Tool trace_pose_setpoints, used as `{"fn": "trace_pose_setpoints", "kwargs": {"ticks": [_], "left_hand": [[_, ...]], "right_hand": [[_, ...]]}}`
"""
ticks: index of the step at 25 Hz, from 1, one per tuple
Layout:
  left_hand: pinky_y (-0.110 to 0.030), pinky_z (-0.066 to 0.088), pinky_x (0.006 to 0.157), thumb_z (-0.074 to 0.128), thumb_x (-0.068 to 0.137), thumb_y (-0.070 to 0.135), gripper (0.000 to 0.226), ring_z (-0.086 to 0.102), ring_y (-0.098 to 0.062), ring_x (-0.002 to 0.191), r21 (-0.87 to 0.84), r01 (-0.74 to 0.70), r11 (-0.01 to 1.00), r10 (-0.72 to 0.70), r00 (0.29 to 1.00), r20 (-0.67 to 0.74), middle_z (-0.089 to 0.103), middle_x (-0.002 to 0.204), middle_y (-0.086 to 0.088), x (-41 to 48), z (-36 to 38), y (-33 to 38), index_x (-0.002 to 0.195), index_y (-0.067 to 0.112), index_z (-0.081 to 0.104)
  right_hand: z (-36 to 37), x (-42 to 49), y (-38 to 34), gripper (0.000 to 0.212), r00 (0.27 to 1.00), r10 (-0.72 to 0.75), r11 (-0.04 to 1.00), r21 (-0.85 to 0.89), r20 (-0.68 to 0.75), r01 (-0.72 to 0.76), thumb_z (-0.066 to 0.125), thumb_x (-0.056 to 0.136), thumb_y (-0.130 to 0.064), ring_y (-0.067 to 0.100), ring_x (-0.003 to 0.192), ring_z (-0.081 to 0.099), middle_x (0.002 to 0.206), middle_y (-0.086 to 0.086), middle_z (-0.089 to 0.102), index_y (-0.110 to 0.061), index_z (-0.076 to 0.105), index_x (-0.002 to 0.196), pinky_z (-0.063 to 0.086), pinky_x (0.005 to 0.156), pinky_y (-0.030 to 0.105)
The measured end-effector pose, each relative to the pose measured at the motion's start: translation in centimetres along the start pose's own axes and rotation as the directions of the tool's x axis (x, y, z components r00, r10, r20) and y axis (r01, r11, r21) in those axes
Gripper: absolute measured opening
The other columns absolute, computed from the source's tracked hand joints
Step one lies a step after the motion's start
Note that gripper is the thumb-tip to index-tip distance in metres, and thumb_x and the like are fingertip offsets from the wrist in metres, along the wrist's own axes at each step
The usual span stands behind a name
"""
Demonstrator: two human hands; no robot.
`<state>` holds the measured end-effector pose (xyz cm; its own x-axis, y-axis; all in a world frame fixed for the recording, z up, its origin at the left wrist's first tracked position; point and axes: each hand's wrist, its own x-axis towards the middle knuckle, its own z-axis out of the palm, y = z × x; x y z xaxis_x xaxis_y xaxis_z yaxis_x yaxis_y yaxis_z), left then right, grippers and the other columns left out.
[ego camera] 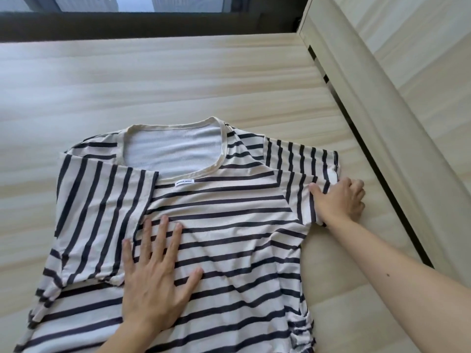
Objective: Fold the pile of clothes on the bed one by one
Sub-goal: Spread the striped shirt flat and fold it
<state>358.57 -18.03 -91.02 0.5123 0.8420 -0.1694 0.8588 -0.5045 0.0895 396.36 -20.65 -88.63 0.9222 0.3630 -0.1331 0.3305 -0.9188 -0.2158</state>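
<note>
Striped: one shirt (229,240), two hands

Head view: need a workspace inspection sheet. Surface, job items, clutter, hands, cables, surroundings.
Surface: bed with a pale wood-grain-patterned cover, lying smooth.
Job's things: one striped shirt lies flat, neckline away from the person, small label below the collar. Its left sleeve is already folded in over the body; its right sleeve is partly folded. No pile of other clothes in view.
Clutter: nothing seen.
Hands: left hand pressed flat, fingers spread, on the shirt's middle; right hand gripping the right sleeve's edge.
Cables: nothing seen.
Surroundings: padded headboard along the right side; dark window frame at the far edge.
</note>
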Motion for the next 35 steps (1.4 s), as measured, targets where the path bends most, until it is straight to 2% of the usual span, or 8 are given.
{"fn": "trace_pose_setpoints", "kwargs": {"ticks": [7,11,13,17,21,23,27,35], "left_hand": [[-0.068,0.014,0.119,0.03,0.087,0.076,0.094,0.006,-0.033,0.157,-0.003,-0.013,1.0,0.014,1.0,0.006,0.007,0.171,-0.006,-0.1,-0.3,0.0,0.161,0.018,0.02],[-0.068,0.014,0.119,0.029,0.088,0.077,0.095,0.006,-0.033,0.157,0.007,-0.017,1.0,0.017,1.0,0.022,0.006,0.171,-0.006,-0.1,-0.3,-0.1,0.161,0.018,0.019],[-0.068,0.014,0.119,0.03,0.088,0.077,0.095,0.006,-0.033,0.157,0.011,-0.013,1.0,0.013,1.0,0.022,0.006,0.171,-0.006,-0.1,-0.2,-0.1,0.161,0.018,0.018],[-0.068,0.015,0.119,0.032,0.088,0.077,0.094,0.003,-0.033,0.157,0.024,-0.01,1.0,0.01,1.0,0.029,0.005,0.171,-0.006,0.0,-0.1,-0.2,0.161,0.02,0.017],[-0.068,0.015,0.119,0.032,0.088,0.077,0.094,0.003,-0.033,0.157,0.008,-0.007,1.0,0.006,1.0,0.021,0.005,0.171,-0.006,0.1,-0.1,-0.2,0.161,0.021,0.017],[-0.068,0.016,0.118,0.032,0.089,0.078,0.093,0.003,-0.032,0.157,0.01,-0.007,1.0,0.007,1.0,0.012,0.005,0.171,-0.006,0.0,-0.1,-0.2,0.161,0.021,0.017],[-0.068,0.016,0.119,0.028,0.09,0.078,0.092,0.001,-0.032,0.157,0.001,-0.009,1.0,0.009,1.0,-0.003,0.002,0.171,-0.005,0.0,-0.1,-0.3,0.162,0.022,0.015],[-0.065,0.011,0.121,0.023,0.092,0.079,0.09,-0.008,-0.03,0.157,-0.018,0.01,1.0,-0.01,1.0,-0.005,-0.007,0.171,-0.004,0.1,-0.3,-0.2,0.162,0.025,0.007]], "right_hand": [[-5.1,-2.7,-5.9,0.015,0.951,-0.298,0.944,0.125,-0.076,0.306,0.054,0.098,-0.023,0.039,0.093,0.059,0.103,0.013,0.064,-0.014,0.05,0.109,0.039,0.071,0.039],[-8.6,-10.1,-11.1,0.035,0.616,-0.781,0.624,0.084,0.107,0.777,0.062,0.094,-0.035,0.028,0.095,0.063,0.123,-0.001,0.059,-0.026,0.053,0.126,0.048,0.071,0.038],[-8.2,-13.1,-11.8,0.047,0.545,-0.791,0.592,0.122,0.278,0.796,0.056,0.094,-0.051,0.022,0.107,0.06,0.133,-0.005,0.053,-0.031,0.049,0.136,0.051,0.084,0.04],[-4.4,-12.0,-10.5,0.047,0.676,-0.727,0.683,0.223,0.121,0.695,0.043,0.103,-0.038,0.019,0.136,0.045,0.151,-0.001,0.046,-0.022,0.044,0.147,0.046,0.104,0.043],[1.6,-10.0,-8.2,0.071,0.593,-0.724,0.636,0.009,0.352,0.772,0.023,0.104,-0.057,0.021,0.154,-0.022,0.168,0.001,-0.022,-0.027,-0.009,0.161,-0.004,0.126,0.052],[3.3,-9.8,-7.8,0.074,0.59,-0.702,0.61,-0.091,0.399,0.787,0.012,0.1,-0.065,0.022,0.153,-0.026,0.167,0.004,-0.023,-0.026,-0.011,0.159,-0.01,0.124,0.057],[2.6,-8.2,-13.6,0.081,0.587,-0.801,0.594,0.03,0.115,0.804,0.05,0.097,-0.039,0.026,0.157,-0.006,0.17,0.01,-0.002,-0.02,0.007,0.162,-0.006,0.124,0.051],[4.2,-4.2,-18.2,0.126,0.426,-0.718,0.602,0.185,0.551,0.777,0.077,0.08,-0.05,0.019,0.152,-0.026,0.167,0.002,-0.023,-0.031,-0.019,0.158,-0.013,0.123,0.056]]}}
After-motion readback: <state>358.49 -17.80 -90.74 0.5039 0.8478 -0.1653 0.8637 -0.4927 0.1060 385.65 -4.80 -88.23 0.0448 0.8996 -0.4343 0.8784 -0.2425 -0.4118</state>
